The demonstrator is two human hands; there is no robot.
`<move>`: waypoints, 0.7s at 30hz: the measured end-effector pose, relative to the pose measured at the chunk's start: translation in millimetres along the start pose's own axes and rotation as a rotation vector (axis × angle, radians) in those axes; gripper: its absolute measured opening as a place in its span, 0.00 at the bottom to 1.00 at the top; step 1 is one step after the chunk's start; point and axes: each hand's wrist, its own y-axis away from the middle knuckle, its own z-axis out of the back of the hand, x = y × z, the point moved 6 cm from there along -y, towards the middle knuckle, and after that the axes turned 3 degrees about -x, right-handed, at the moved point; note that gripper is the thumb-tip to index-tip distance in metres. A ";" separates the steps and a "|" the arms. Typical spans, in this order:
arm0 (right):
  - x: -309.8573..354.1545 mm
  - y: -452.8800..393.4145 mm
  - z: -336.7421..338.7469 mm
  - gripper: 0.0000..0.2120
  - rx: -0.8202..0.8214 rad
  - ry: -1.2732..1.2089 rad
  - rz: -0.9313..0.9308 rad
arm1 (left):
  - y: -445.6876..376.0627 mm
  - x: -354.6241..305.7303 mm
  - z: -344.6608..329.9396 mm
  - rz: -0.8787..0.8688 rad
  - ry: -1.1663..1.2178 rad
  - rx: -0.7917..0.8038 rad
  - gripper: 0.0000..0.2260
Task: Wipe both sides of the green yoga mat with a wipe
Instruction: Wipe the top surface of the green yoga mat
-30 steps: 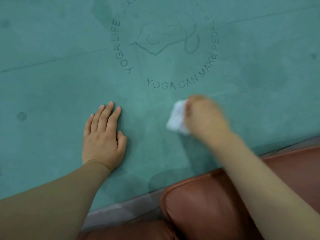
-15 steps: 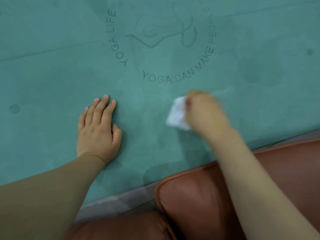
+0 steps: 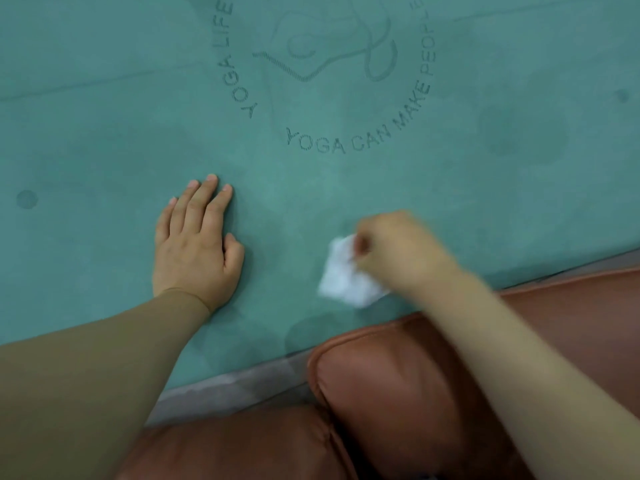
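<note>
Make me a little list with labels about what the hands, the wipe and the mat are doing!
left hand: lies flat on the mat, fingers straight
right hand: grips the wipe, blurred
wipe: white, crumpled, on the mat near its front edge
green yoga mat: spread out, printed side up
print: reads "YOGA CAN MAKE PEOPLE", in a ring
dark spots: a few on the mat
brown cushion: in front of the mat

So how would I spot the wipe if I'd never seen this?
Find the green yoga mat with the ring of printed words. Below that ring, near the mat's edge by the brown cushion, the right hand grips the wipe. It is the only white, crumpled thing there.
</note>
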 end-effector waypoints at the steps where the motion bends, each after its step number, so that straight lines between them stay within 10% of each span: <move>1: 44.3 8.2 -14.8 0.06 0.086 -0.006 0.177 | 0.2 -0.1 -0.1 -0.001 0.002 -0.004 0.29; 3: 80.9 18.9 -29.4 0.07 0.157 0.020 0.362 | 0.4 0.3 0.4 -0.003 0.008 -0.013 0.29; 9: -72.5 16.5 9.1 0.05 0.080 0.041 -0.099 | -0.3 0.6 0.7 -0.013 0.015 -0.015 0.28; 21: -73.0 93.8 -35.9 0.06 -0.165 -0.330 -0.246 | 0.1 1.3 0.7 -0.011 0.016 0.001 0.28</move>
